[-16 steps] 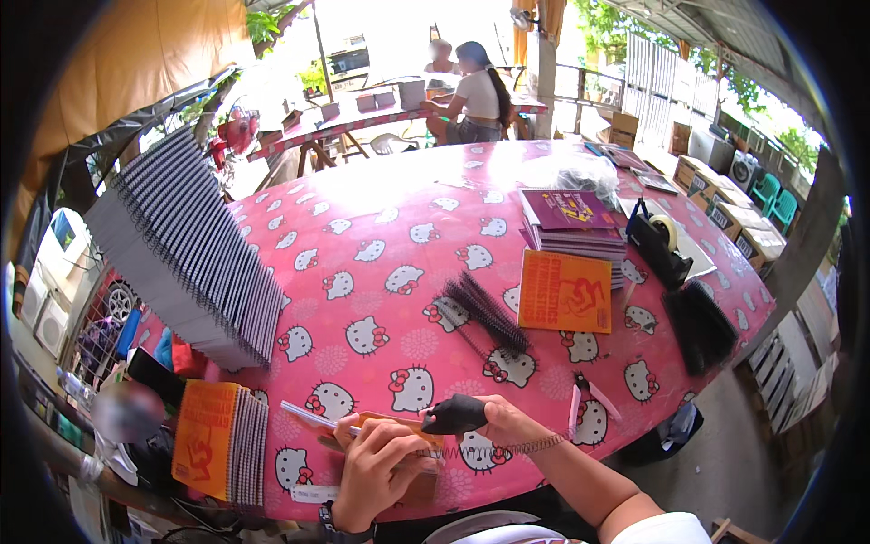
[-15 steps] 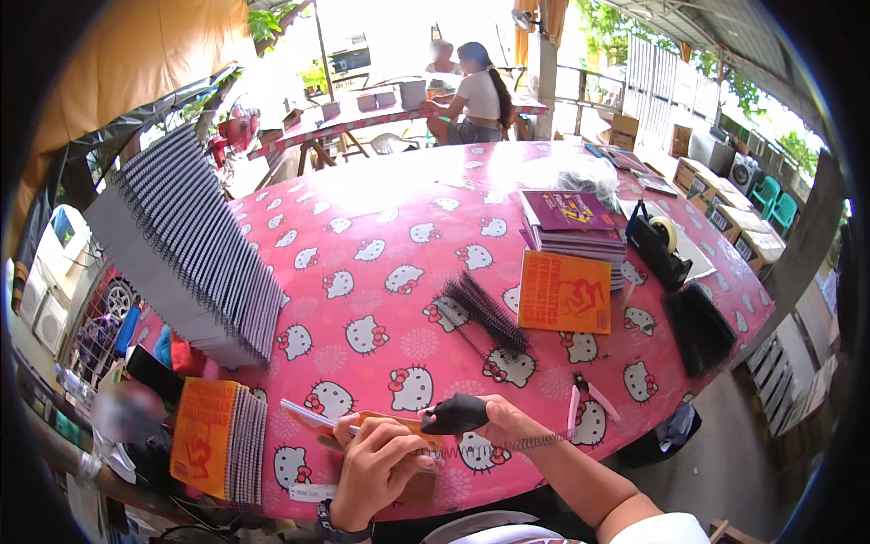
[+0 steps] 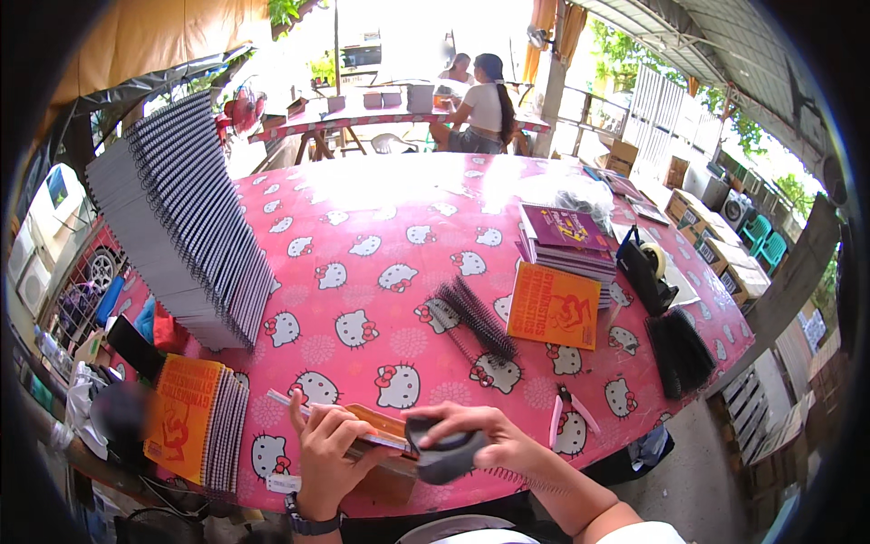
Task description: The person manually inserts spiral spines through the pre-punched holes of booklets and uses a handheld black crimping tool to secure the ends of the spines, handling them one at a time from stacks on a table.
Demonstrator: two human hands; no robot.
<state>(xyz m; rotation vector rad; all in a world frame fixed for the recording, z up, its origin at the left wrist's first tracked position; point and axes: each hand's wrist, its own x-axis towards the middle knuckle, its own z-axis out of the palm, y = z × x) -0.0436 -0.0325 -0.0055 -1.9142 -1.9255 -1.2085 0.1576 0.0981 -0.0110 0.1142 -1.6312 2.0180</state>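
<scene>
Close to the near edge of the table, my left hand (image 3: 328,444) grips an orange-covered book (image 3: 381,423) by its page block, fingers wrapped over the edge. My right hand (image 3: 494,431) is closed around a rounded black hand-held tool (image 3: 450,460), whose end sits against the book's near-right corner; its exact kind is unclear. A thin dark spiral binding coil (image 3: 526,479) stretches out to the right beneath my right wrist. Part of the coil and the book's lower side are hidden by the hands and tool. Pink-handled pliers (image 3: 555,422) lie right of my right hand.
Spiral-bound books rise in a tall stack (image 3: 172,227) at left, with orange books (image 3: 186,417) nearer. Loose coils (image 3: 476,317), an orange book (image 3: 555,304), purple books (image 3: 566,227), a tape dispenser (image 3: 645,272) and a black bundle (image 3: 678,354) occupy the right. Two people sit beyond.
My right hand has turned over the black tool and brought it down against the book's edge. The coil now trails lower, under my wrist. The whole view has shifted slightly.
</scene>
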